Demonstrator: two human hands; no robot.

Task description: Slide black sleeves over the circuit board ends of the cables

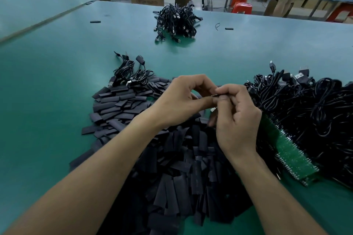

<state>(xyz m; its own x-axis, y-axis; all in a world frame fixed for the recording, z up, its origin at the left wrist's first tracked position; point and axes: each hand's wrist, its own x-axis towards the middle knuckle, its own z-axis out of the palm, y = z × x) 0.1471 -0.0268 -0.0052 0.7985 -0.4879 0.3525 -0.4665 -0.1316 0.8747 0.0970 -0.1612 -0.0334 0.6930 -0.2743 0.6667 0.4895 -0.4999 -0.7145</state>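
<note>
My left hand (183, 99) and my right hand (236, 116) meet above a big heap of flat black sleeves (172, 168). Between their fingertips both hands pinch a small dark piece, a cable end with a sleeve (216, 95); most of it is hidden by my fingers. A metal plug (213, 109) hangs just below the fingers. To the right lies a tangle of black cables (305, 105) whose green circuit board ends (290, 150) line up in a row.
A few cables (131, 74) lie behind the sleeve heap. Another bundle of cables (176, 22) sits farther back on the green table (57, 82). Loose sleeves (95, 21) lie near the far edge. Boxes, stools and a standing person are beyond it.
</note>
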